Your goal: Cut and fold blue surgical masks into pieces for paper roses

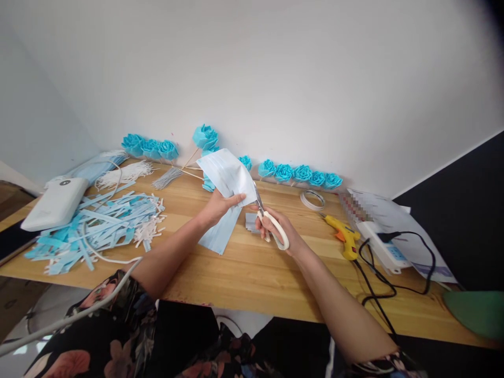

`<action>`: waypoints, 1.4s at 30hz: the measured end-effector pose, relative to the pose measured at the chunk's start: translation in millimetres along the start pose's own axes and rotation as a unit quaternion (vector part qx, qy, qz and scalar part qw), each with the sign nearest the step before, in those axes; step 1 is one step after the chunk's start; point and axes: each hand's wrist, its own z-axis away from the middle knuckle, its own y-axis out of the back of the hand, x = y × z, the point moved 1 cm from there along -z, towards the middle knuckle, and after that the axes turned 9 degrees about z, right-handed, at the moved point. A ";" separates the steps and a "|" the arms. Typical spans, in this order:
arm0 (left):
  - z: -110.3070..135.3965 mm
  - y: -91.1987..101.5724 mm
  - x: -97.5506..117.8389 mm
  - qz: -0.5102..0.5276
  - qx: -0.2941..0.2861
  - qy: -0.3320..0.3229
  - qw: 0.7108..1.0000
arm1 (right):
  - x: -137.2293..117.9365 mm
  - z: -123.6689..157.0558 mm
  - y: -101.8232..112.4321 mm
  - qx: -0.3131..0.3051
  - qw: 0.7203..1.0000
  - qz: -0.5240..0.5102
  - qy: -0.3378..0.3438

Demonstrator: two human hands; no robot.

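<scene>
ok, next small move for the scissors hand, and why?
Probably a short snip with the white-handled metal scissors: the right hand holds them with the blades at the edge of the pale blue-and-white, thin fabric sheet, and the left hand pinches that sheet close by, which should steady it.

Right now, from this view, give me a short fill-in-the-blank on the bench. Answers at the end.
1. The right hand holds a pair of light-handled ____.
2. The glue gun is mainly ____.
3. The pile of cut strips lies toward the person's ____ side of the table.
4. Behind the blue flowers rises a white ____.

Missing words: scissors; yellow; left; wall.
</scene>
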 end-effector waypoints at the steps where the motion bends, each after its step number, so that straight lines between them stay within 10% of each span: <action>1: -0.2 0.1 0.3 0.001 0.001 0.000 1.000 | -0.2 0.1 0.1 0.001 1.000 0.000 0.001; 42: -5.0 11.0 -11.1 0.019 0.010 0.033 0.999 | -2.3 -0.2 -2.1 0.041 0.993 -0.048 -0.101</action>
